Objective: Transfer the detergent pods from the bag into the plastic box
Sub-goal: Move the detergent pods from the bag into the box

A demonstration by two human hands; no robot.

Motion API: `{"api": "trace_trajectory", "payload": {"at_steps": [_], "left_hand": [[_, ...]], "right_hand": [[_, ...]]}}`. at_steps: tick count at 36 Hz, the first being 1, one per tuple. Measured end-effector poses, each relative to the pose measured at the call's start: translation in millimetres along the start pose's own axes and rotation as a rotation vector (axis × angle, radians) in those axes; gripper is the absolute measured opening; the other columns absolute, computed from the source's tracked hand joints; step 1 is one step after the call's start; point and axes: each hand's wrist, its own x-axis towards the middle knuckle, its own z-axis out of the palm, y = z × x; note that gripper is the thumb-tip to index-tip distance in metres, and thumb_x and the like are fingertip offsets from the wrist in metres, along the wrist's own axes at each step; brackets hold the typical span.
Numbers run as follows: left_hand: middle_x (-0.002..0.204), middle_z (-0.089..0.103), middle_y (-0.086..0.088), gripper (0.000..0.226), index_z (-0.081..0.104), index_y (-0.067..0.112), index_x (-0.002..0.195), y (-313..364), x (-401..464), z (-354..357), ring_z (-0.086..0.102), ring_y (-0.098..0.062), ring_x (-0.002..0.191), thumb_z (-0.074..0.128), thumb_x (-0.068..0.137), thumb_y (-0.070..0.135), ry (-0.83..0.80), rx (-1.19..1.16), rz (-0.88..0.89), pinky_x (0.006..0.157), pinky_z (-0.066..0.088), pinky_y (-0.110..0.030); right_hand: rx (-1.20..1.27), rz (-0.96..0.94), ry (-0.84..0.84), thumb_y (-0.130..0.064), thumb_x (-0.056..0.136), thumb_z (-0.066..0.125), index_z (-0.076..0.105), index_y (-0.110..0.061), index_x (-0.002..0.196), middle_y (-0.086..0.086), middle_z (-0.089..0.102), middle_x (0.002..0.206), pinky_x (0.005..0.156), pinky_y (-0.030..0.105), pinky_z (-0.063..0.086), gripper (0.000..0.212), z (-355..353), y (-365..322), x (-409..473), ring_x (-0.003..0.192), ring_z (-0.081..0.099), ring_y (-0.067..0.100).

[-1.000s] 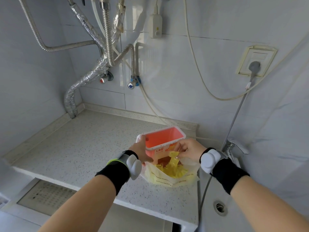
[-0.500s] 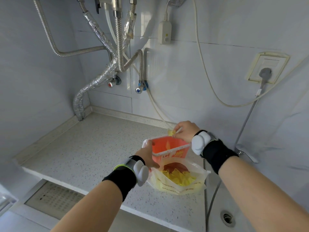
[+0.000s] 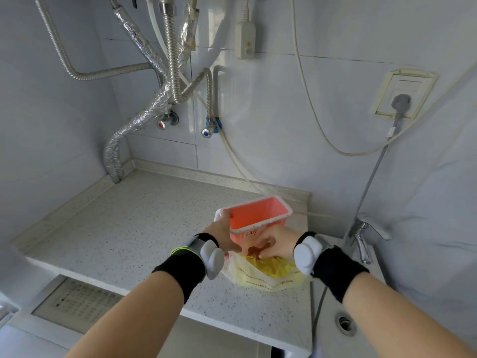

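Note:
An orange plastic box (image 3: 258, 215) with a white rim stands on the speckled counter (image 3: 134, 228), its top open. My left hand (image 3: 224, 236) grips the box's near left corner, thumb over the rim. Just in front of the box lies an open yellow bag (image 3: 271, 277) holding several yellow detergent pods (image 3: 273, 266). My right hand (image 3: 276, 245) reaches down into the bag's mouth, fingers curled among the pods; whether it holds one is hidden.
A sink (image 3: 343, 324) with a drain lies right of the counter, with a chrome tap (image 3: 364, 236) behind it. Foil-wrapped and metal pipes (image 3: 144, 117) run down the back wall. A cable hangs from a wall socket (image 3: 402, 96). Counter's front edge is close below the bag.
My right hand came down from over the box's far rim back into the bag. The left hand stays on the box.

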Motion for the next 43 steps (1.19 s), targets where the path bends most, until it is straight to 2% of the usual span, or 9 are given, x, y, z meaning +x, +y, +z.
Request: {"api": "trace_trajectory", "payload": {"at_steps": [3, 9, 14, 17, 21, 27, 32, 36, 43], "left_hand": [[0.104, 0.056, -0.011, 0.081, 0.020, 0.034, 0.122, 0, 1, 0, 0.071, -0.030, 0.066, 0.077, 0.068, 0.015, -0.011, -0.019, 0.003, 0.054, 0.060, -0.037], [0.107, 0.053, -0.007, 0.088, 0.017, 0.035, 0.128, 1, -2, -2, 0.067, -0.024, 0.064, 0.079, 0.067, 0.023, -0.021, 0.003, 0.026, 0.052, 0.056, -0.030], [0.108, 0.055, -0.009, 0.086, 0.014, 0.034, 0.131, -1, 0, 0, 0.070, -0.026, 0.070, 0.073, 0.072, 0.012, -0.005, 0.048, 0.038, 0.060, 0.060, -0.036], [0.109, 0.055, -0.009, 0.087, 0.013, 0.033, 0.132, -1, 0, -1, 0.070, -0.026, 0.071, 0.073, 0.073, 0.010, -0.004, 0.056, 0.049, 0.061, 0.060, -0.035], [0.110, 0.052, -0.008, 0.084, 0.015, 0.032, 0.131, -1, 0, -1, 0.069, -0.027, 0.074, 0.073, 0.074, 0.009, -0.001, 0.067, 0.048, 0.065, 0.061, -0.038], [0.110, 0.053, -0.008, 0.084, 0.016, 0.030, 0.131, -1, -1, -1, 0.069, -0.028, 0.075, 0.074, 0.073, 0.010, 0.002, 0.068, 0.052, 0.066, 0.060, -0.040], [0.115, 0.053, -0.011, 0.083, 0.016, 0.030, 0.131, 0, 0, -1, 0.069, -0.029, 0.077, 0.074, 0.074, 0.010, 0.003, 0.082, 0.049, 0.069, 0.060, -0.043], [0.115, 0.054, -0.010, 0.084, 0.017, 0.031, 0.131, 0, 0, -1, 0.069, -0.027, 0.075, 0.074, 0.073, 0.010, 0.001, 0.075, 0.039, 0.067, 0.061, -0.043], [0.115, 0.053, -0.010, 0.085, 0.016, 0.031, 0.131, 1, -1, -3, 0.067, -0.028, 0.076, 0.074, 0.072, 0.012, -0.005, 0.085, 0.045, 0.069, 0.060, -0.043]], "right_hand": [[-0.005, -0.027, -0.061, -0.017, 0.083, 0.066, 0.064, -0.014, 0.118, -0.004, 0.067, 0.113, 0.086, 0.018, 0.041, 0.036, 19, -2, 5, 0.100, 0.060, 0.007], [0.008, -0.046, -0.044, -0.017, 0.094, 0.051, 0.055, -0.040, 0.112, -0.050, 0.054, 0.082, 0.075, -0.003, 0.031, 0.030, 33, -9, 5, 0.080, 0.046, -0.031], [-0.156, -0.052, 0.038, -0.035, 0.089, 0.053, 0.053, -0.041, 0.068, -0.025, 0.051, 0.072, 0.077, 0.015, 0.032, 0.022, 37, -9, 12, 0.072, 0.047, -0.005], [-0.179, -0.087, 0.047, -0.035, 0.085, 0.056, 0.064, -0.032, 0.088, -0.020, 0.057, 0.089, 0.082, 0.021, 0.034, 0.009, 40, -6, 14, 0.086, 0.052, 0.009], [-0.054, -0.057, 0.004, -0.027, 0.078, 0.067, 0.066, -0.022, 0.102, -0.008, 0.064, 0.105, 0.091, 0.028, 0.046, 0.024, 35, -3, 13, 0.096, 0.059, 0.014], [0.145, -0.026, 0.080, -0.012, 0.077, 0.072, 0.066, -0.012, 0.101, -0.012, 0.059, 0.089, 0.071, 0.010, 0.041, 0.025, 16, 10, 2, 0.078, 0.055, -0.001], [0.336, 0.008, 0.143, -0.009, 0.075, 0.074, 0.065, -0.014, 0.097, -0.002, 0.064, 0.091, 0.083, 0.027, 0.053, 0.024, 4, 20, -6, 0.086, 0.063, 0.015], [0.503, 0.056, 0.151, -0.005, 0.078, 0.069, 0.065, -0.013, 0.088, 0.000, 0.064, 0.081, 0.062, 0.019, 0.051, 0.013, -2, 23, -7, 0.066, 0.060, 0.010], [0.623, 0.097, 0.094, 0.002, 0.082, 0.062, 0.061, -0.009, 0.079, 0.007, 0.062, 0.078, 0.062, 0.021, 0.054, 0.012, -5, 25, -7, 0.068, 0.059, 0.017]]}}
